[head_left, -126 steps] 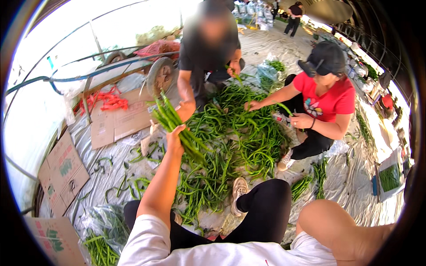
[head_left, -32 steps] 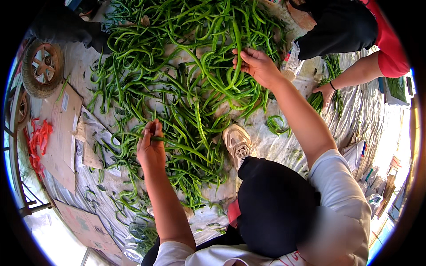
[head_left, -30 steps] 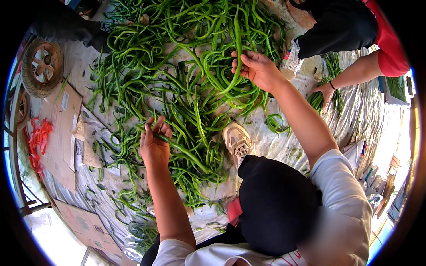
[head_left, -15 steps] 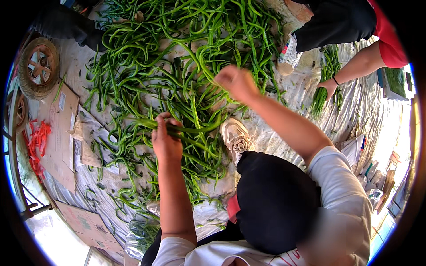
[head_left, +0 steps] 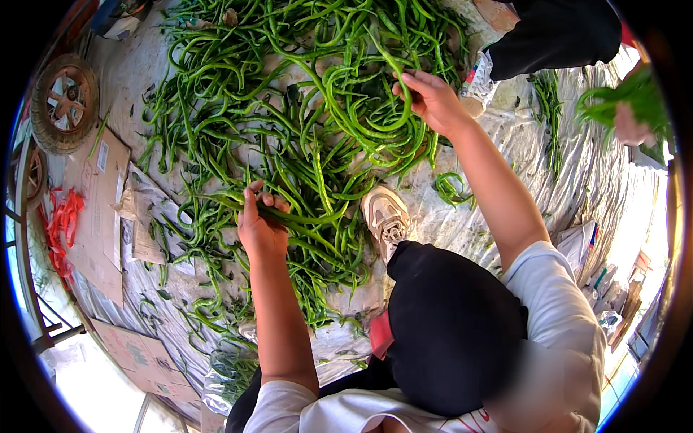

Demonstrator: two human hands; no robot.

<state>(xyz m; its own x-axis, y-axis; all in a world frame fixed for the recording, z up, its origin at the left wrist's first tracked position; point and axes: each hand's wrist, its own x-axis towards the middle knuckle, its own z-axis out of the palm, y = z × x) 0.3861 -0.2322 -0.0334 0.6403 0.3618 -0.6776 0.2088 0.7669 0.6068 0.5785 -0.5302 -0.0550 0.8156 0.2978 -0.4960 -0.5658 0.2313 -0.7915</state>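
Long, thin green chili peppers [head_left: 216, 101] lie in a wide, tangled heap on a pale plastic sheet in front of me. At the heap's middle, my left hand [head_left: 263, 229] is closed around a few long chili peppers [head_left: 312, 218], which stick out on both sides of it. Farther off, over the right part of the heap, my right hand [head_left: 433, 102] pinches one curved chili pepper [head_left: 388, 55] between thumb and fingers. A curled chili pepper [head_left: 451, 189] rests apart from the heap, below my right forearm.
A co-worker's blurred hand [head_left: 632, 125] holds a green bunch [head_left: 613, 99] at far right, near another bunch [head_left: 551, 119] on the sheet. My shoe [head_left: 385, 216] borders the heap. Left are a wheel [head_left: 65, 105], flattened cardboard [head_left: 94, 238] and red plastic [head_left: 63, 227].
My right hand has moved farther out and right, and now pinches a chili pepper. My left hand shifted slightly left. The co-worker's hand has lifted a bunch rightward. A dark-clothed leg at upper left is gone.
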